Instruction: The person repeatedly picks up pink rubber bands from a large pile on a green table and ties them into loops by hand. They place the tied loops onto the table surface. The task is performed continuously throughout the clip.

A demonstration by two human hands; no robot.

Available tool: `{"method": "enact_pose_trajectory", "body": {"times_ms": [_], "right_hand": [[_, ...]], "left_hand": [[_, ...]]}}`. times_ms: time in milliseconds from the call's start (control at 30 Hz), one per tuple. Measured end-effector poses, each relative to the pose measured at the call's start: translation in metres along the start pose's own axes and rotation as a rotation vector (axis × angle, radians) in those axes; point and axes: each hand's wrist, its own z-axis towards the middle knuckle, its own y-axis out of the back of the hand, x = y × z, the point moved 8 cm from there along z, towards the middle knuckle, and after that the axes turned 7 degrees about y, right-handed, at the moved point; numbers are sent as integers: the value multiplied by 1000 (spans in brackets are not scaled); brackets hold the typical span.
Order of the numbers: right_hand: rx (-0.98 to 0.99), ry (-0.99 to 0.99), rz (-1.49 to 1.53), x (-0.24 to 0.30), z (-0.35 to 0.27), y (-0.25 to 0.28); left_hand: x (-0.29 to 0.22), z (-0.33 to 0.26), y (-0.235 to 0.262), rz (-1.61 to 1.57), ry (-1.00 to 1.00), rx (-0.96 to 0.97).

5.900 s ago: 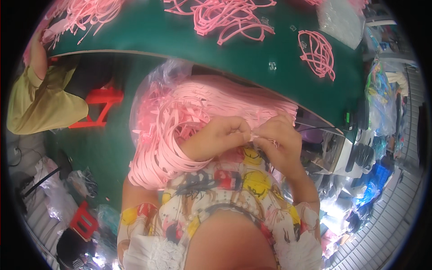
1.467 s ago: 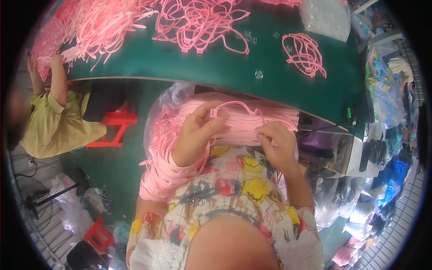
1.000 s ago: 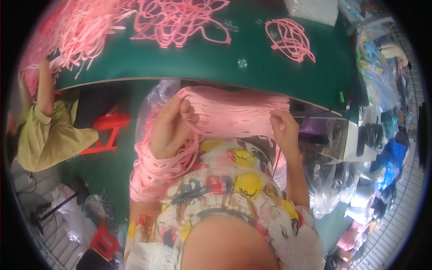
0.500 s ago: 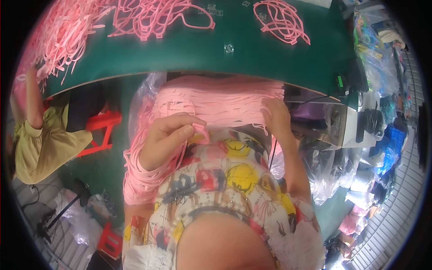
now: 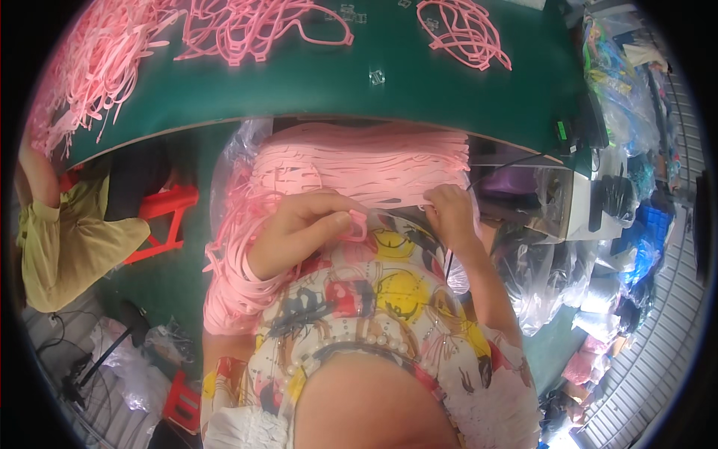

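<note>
A thick bundle of flat pink straps (image 5: 366, 161) lies across my lap, its strands running left to right. My left hand (image 5: 299, 232) pinches a small pink loop with a buckle-like piece (image 5: 359, 225) between thumb and fingertips, just in front of the bundle. More pink straps (image 5: 228, 295) hang in coils over my left forearm. At the bundle's lower right end, my right hand (image 5: 453, 218) has its fingertips closed on the end of a pink strap. Its fingers partly hide that end.
Ahead stands a green table (image 5: 299, 93) bearing tangled pink straps (image 5: 254, 30) and small clear plastic pieces (image 5: 376, 76). A person in a yellow-green top (image 5: 82, 254) sits at left near a red stool (image 5: 164, 217). Plastic bags (image 5: 546, 284) crowd the right.
My left hand has moved right with the pink loop. My right hand has slid down and left from the bundle's right side to its lower edge, fingertips now pinched together.
</note>
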Motion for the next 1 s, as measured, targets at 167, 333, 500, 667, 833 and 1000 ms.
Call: {"method": "enact_pose_trajectory", "body": {"times_ms": [167,333,500,667,833,1000], "right_hand": [[-65,44,-15,12,2,17],[-51,82,177,41,19,52],[131,60,631,80,56,84],[437,-90,976,71,59,84],[400,-75,1353,72,61,100],[289,41,1326,87,82,90]], "left_hand": [[-3,5,-6,-11,27,15],[-13,24,-16,365,-325,83],[-5,38,-38,350,-255,263],[-8,28,-26,363,-310,206],[-12,18,-4,252,-322,74],[-23,2,15,216,-415,-96]]}}
